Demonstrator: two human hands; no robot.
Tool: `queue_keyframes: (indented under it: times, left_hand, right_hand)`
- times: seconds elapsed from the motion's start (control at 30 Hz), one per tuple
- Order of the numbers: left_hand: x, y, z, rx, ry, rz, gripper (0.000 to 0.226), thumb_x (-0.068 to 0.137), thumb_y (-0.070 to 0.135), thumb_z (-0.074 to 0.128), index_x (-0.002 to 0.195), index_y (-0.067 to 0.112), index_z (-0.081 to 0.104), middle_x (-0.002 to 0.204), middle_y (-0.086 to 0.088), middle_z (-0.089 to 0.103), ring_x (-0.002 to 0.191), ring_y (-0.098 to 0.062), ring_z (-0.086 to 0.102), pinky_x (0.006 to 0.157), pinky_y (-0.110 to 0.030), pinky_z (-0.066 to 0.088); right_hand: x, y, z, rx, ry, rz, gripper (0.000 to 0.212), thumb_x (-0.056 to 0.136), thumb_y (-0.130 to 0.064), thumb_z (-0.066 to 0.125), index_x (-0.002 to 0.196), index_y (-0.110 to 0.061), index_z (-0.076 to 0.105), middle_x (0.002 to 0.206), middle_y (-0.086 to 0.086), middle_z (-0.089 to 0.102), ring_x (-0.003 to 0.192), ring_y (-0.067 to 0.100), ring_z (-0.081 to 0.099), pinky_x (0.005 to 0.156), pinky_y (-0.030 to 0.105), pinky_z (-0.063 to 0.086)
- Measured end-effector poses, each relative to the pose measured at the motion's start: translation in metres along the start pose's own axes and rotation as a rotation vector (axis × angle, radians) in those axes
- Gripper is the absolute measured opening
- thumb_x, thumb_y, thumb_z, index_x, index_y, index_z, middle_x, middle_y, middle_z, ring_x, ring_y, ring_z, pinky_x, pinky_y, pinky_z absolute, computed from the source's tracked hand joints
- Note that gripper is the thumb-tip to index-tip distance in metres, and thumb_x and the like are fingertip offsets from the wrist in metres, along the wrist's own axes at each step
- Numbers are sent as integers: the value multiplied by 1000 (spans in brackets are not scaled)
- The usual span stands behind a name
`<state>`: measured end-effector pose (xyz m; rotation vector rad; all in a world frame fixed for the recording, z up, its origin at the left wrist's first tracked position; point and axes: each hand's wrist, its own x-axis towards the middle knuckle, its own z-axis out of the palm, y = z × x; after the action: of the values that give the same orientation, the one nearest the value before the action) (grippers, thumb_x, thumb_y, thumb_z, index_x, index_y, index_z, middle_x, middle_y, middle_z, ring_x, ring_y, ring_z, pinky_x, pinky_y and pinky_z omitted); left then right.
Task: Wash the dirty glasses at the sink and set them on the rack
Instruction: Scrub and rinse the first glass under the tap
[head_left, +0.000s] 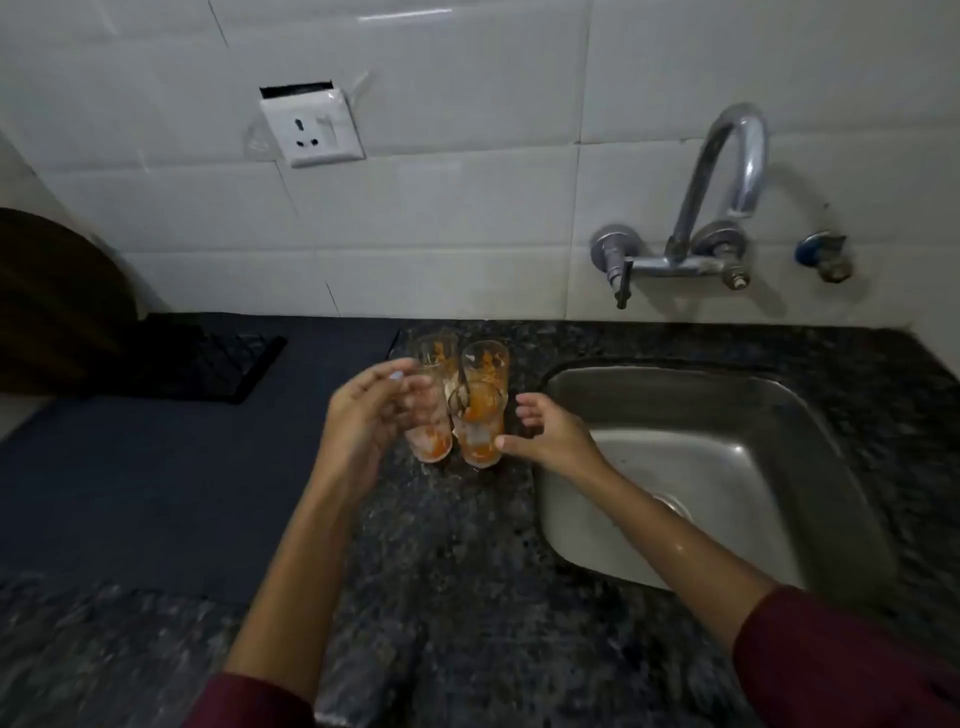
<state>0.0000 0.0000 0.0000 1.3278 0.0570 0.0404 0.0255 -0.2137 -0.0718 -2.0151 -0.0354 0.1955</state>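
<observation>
Glasses: four, orange-smeared, clustered touching on counter beside sink. Left hand grips front-left one; right hand spread, thumb touching front-right. Risk: lifting knocks neighbours over.

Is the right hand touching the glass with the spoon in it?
Touching. The head view shows the right hand with its thumb tip against the lower side of the glass; its other fingers stay off it.
</observation>
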Motion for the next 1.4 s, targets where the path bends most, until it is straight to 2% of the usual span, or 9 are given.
queue_keyframes:
  times: [0.13,0.23,0.43,0.6,0.73,0.93,1.17,1.3,1.4]
  left_hand:
    - [21,-1,-6,-27,42,29,14,88,6,59,100,9,66,85,-9,74,69,-19,68,61,-28,57]
    - [24,-16,-12,-19,46,5,19,81,12,66,100,11,67,88,-9,75,70,-19,69,63,-28,57]
    - [21,-29,-17,22,89,-17,15,87,4,61,98,12,67,86,-6,75,68,-16,69,63,-27,57]
    - [28,-22,0,61,53,28,18,88,1,59,100,11,67,90,-5,74,74,-17,68,63,-26,56]
    - [37,-24,29,190,-58,52,33,82,-9,61,102,16,66,97,-1,73,88,-13,67,73,-24,56]
    - [53,-61,103,511,-431,-53,78,71,0,79,137,9,41,136,-1,50,126,-10,47,102,-24,39]
    - [73,-85,164,557,-292,78,57,48,34,88,99,20,67,87,6,73,78,-3,68,62,-18,52]
    - [93,-84,163,586,-292,54,58,42,41,88,94,22,69,84,6,74,79,-7,70,71,-30,58]
    - [105,-82,156,600,-279,17,66,40,43,89,98,20,69,90,3,74,87,-14,70,80,-39,58]
  right_hand:
    - [20,-9,29,-124,36,-41,89,64,-40,83,137,-16,38,136,5,46,122,20,48,98,32,44]
    - [27,-5,42,-88,134,-95,85,62,-40,84,133,-20,40,130,7,48,117,19,50,94,28,44]
    - [33,-6,47,-68,202,-151,74,63,-41,83,124,-17,49,121,4,60,110,19,58,91,40,48]
    - [31,-3,28,40,179,-109,70,61,-37,86,119,-19,53,113,-1,64,103,13,61,89,32,51]
    - [29,0,-20,152,208,-45,72,57,-29,88,119,-19,54,112,-4,63,101,7,60,85,18,45]
    - [18,-3,-92,93,276,-55,68,53,-32,89,112,-23,56,104,-4,67,96,12,64,84,25,51]
    - [20,-11,-125,99,300,-64,67,59,-39,86,118,-23,57,96,-13,63,81,-2,62,58,12,51]
    - [36,-16,-145,48,297,-23,48,82,-66,47,103,-26,63,89,-13,64,88,7,60,73,22,47]
    - [67,-18,-155,-284,480,-15,43,94,-51,40,104,-12,54,81,2,56,79,20,55,65,30,40]
